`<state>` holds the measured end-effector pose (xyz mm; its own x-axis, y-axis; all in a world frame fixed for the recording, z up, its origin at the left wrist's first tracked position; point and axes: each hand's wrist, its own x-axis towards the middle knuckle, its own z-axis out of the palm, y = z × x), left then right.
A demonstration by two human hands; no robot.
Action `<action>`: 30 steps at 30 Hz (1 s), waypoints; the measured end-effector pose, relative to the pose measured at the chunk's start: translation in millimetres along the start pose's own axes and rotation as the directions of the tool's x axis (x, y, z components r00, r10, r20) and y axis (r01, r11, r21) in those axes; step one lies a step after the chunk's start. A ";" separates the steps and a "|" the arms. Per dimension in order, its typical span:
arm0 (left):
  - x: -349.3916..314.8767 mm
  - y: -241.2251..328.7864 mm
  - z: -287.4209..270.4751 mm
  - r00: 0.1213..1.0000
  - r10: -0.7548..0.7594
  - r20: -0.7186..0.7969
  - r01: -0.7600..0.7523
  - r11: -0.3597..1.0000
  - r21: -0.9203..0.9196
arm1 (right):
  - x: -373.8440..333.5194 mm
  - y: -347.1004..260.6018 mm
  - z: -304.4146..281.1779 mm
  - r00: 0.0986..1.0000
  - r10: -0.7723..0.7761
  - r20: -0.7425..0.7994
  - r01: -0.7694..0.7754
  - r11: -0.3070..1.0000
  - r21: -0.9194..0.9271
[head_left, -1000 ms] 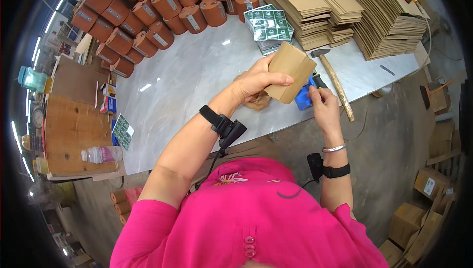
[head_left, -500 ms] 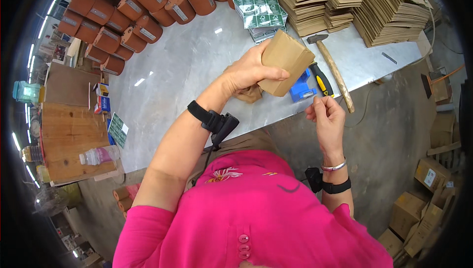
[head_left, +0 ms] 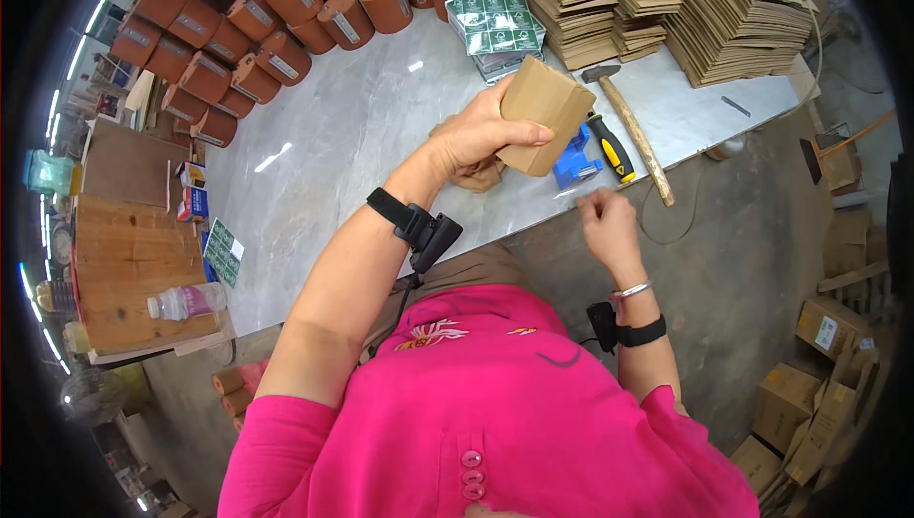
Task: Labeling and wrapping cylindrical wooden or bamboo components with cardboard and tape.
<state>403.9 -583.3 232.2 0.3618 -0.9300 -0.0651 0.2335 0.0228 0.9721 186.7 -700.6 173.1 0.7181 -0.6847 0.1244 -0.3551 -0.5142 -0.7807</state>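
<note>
Over grey tabletop, clutching cardboard box in left hand, bunching right hand closed by near edge!

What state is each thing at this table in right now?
Left hand: closed on the box
Cardboard box: gripped, tilted
Right hand: fingers curled; anything inside unclear
Blue tool: on the table, partly hidden
Black-and-yellow handle: lying on the table
Hammer: lying down, not held
Cardboard sheets: stacked
Brown cylinders: piled up
Green-and-white sheets: stacked
</note>
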 end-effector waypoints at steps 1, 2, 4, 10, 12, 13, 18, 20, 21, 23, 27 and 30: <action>-0.9 -2.1 2.5 1.000 0.012 0.002 -0.012 1.000 0.003 | -3.4 10.8 1.8 0.996 -0.012 0.089 0.021 0.994 -0.106; 1.4 -7.8 2.6 0.999 0.013 -0.038 -0.013 1.000 -0.005 | 2.0 5.6 1.6 0.996 -0.031 0.086 0.040 0.994 -0.102; -11.4 -3.2 10.3 0.996 0.014 -0.089 -0.016 1.000 -0.017 | -1.9 -23.3 -15.2 0.997 -0.078 0.027 0.073 0.985 0.157; -29.1 6.7 20.3 0.983 0.119 -0.138 -0.092 0.978 0.187 | 21.6 -106.3 -37.9 0.935 -0.345 0.082 0.299 0.892 0.339; -34.3 7.8 21.9 0.987 0.093 -0.132 -0.061 0.970 0.234 | 30.2 -110.2 -32.2 0.906 -0.403 0.133 0.370 0.904 0.215; -35.2 5.8 21.6 0.986 0.097 -0.135 -0.064 0.970 0.234 | 35.5 -106.6 -28.8 0.921 -0.365 0.133 0.335 0.919 0.207; -53.5 6.6 16.8 0.967 0.057 -0.250 0.007 0.969 0.247 | 38.7 -102.5 -12.9 0.935 -0.311 0.168 0.277 0.940 0.197; -61.8 3.9 13.3 0.966 0.058 -0.252 -0.005 0.978 0.207 | 35.6 -106.0 -7.6 0.938 -0.301 0.172 0.258 0.937 0.235; -66.5 3.1 12.0 0.968 0.056 -0.244 -0.015 0.986 0.167 | 30.6 -110.9 -5.0 0.949 -0.289 0.123 0.263 0.946 0.190; -81.3 6.1 8.6 0.977 0.070 -0.202 -0.065 0.997 0.031 | 26.0 -120.8 -3.5 0.983 -0.178 0.045 0.173 0.979 0.104; -114.0 10.2 10.4 0.983 0.082 -0.165 -0.124 0.956 -0.264 | 17.1 -139.3 4.0 0.963 -0.243 0.120 0.201 0.937 0.285; -138.6 18.9 7.8 0.980 0.071 -0.184 -0.144 0.896 -0.421 | -1.0 -173.5 14.6 0.916 -0.377 0.140 0.261 0.822 0.507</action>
<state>351.1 -456.8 261.4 0.5372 -0.8427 -0.0361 0.5370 0.3086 0.7851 256.4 -603.2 299.5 0.8750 -0.3613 0.3223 0.1986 -0.3393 -0.9195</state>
